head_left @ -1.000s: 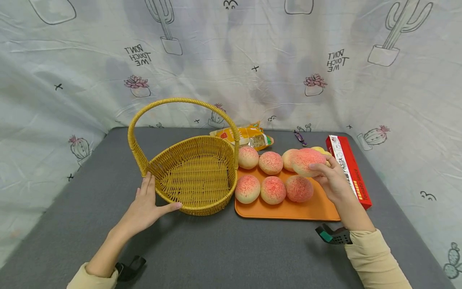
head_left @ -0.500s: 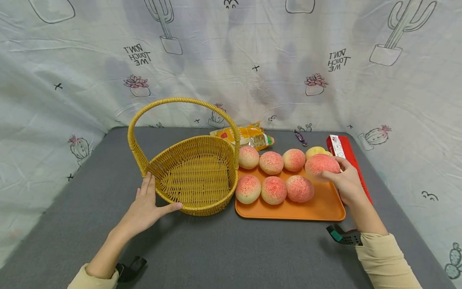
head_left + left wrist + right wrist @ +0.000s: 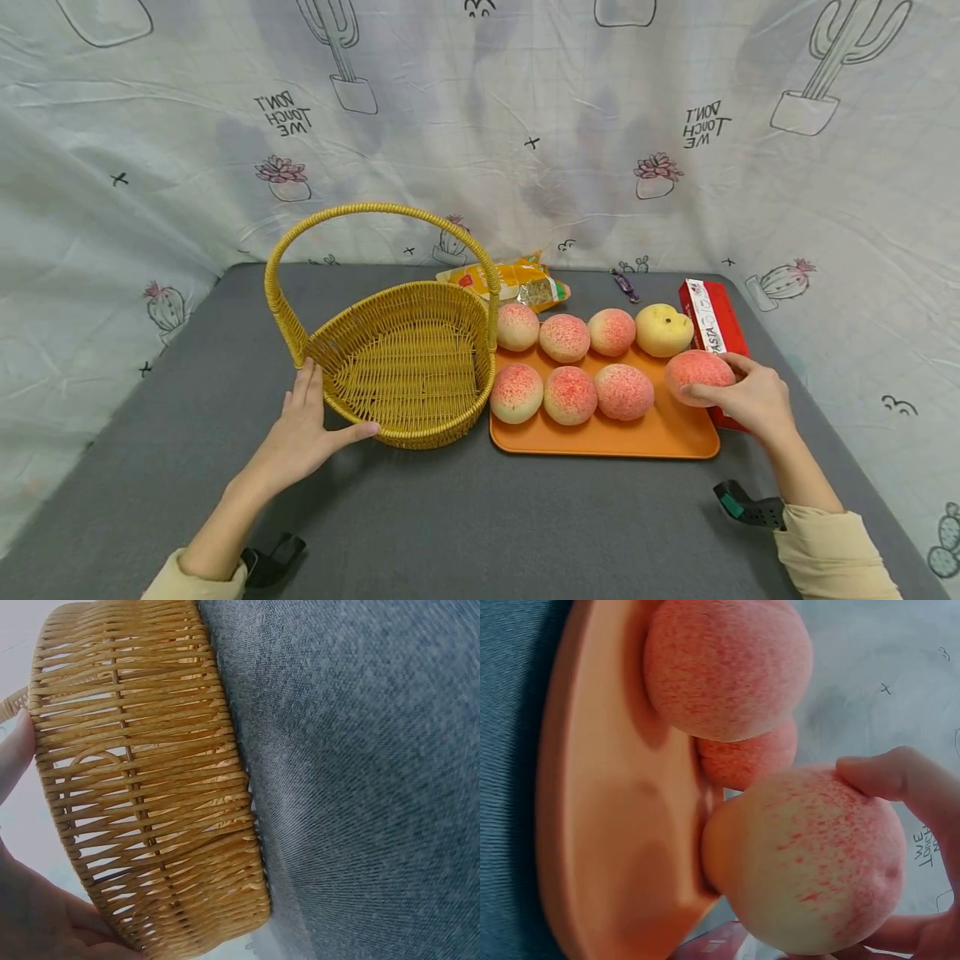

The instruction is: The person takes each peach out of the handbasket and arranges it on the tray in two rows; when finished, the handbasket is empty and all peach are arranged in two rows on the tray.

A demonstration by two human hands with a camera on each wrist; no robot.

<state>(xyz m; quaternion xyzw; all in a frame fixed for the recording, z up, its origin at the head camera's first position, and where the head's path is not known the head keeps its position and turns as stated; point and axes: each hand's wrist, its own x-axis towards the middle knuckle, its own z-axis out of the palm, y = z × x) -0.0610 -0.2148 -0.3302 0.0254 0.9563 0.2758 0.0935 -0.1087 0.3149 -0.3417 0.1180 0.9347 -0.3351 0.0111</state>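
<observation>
My right hand (image 3: 753, 398) grips a pink peach (image 3: 697, 377) at the right edge of the orange tray (image 3: 660, 433); in the right wrist view the peach (image 3: 810, 862) touches the tray's rim (image 3: 592, 825), with fingers (image 3: 900, 780) curled round it. Several more peaches (image 3: 570, 393) lie in two rows on the tray, with a yellow fruit (image 3: 663, 330) at the back right. My left hand (image 3: 303, 429) rests open against the outer wall of the empty yellow wicker basket (image 3: 405, 367), thumb along its base. The left wrist view shows the basket wall (image 3: 150, 795) close up.
A red pasta box (image 3: 712, 329) lies just right of the tray, partly behind my right hand. A yellow snack packet (image 3: 517, 285) and a small purple candy (image 3: 624, 286) lie at the back. The grey table (image 3: 465, 517) is backed by a cactus-print cloth (image 3: 480, 125).
My right hand has carried the peach from above the tray's back row rightward and down to the tray's right edge. The yellow fruit is now uncovered. The left hand has not moved.
</observation>
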